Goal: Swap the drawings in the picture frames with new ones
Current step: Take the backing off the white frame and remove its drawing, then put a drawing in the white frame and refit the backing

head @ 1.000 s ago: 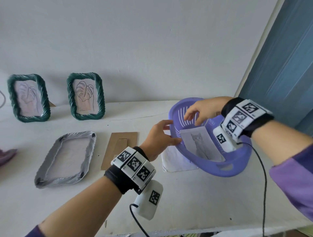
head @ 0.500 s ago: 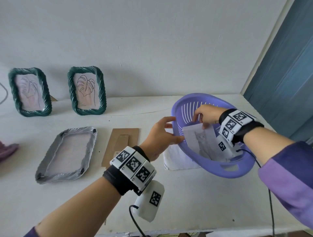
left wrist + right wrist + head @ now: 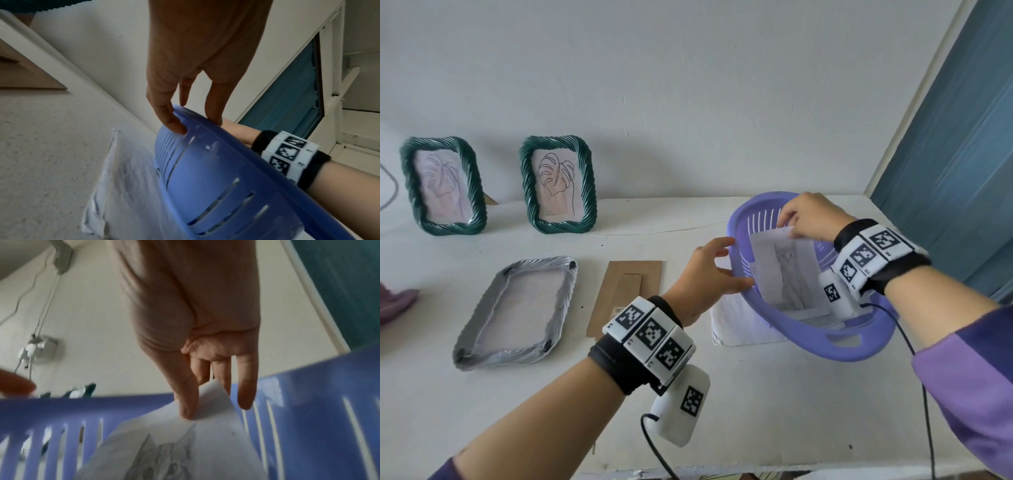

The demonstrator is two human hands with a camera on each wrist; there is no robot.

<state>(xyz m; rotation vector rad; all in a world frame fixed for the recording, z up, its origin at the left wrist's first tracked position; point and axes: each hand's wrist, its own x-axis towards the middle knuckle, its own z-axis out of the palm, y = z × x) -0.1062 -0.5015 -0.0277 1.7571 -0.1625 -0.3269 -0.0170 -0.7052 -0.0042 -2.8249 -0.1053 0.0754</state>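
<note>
A purple slotted basket (image 3: 822,346) sits tilted at the table's right, holding a cat drawing (image 3: 786,274) on white paper. My right hand (image 3: 796,222) reaches into the basket and pinches the drawing's top edge between thumb and fingers (image 3: 186,404). My left hand (image 3: 717,274) holds the basket's left rim (image 3: 185,118), thumb outside and fingers over the edge. A silver frame (image 3: 517,308) lies face down at the left, its brown backing board (image 3: 625,294) beside it. Two green frames (image 3: 443,186) (image 3: 558,185) with leaf drawings stand against the wall.
A white sheet (image 3: 739,322) lies on the table partly under the basket. A pink cloth (image 3: 395,303) shows at the far left edge. A blue door (image 3: 955,154) stands right of the table. The table's front edge runs close below my forearms.
My right hand went down into the basket, took the cat drawing by its top edge and has raised that edge. The left hand stayed on the rim.
</note>
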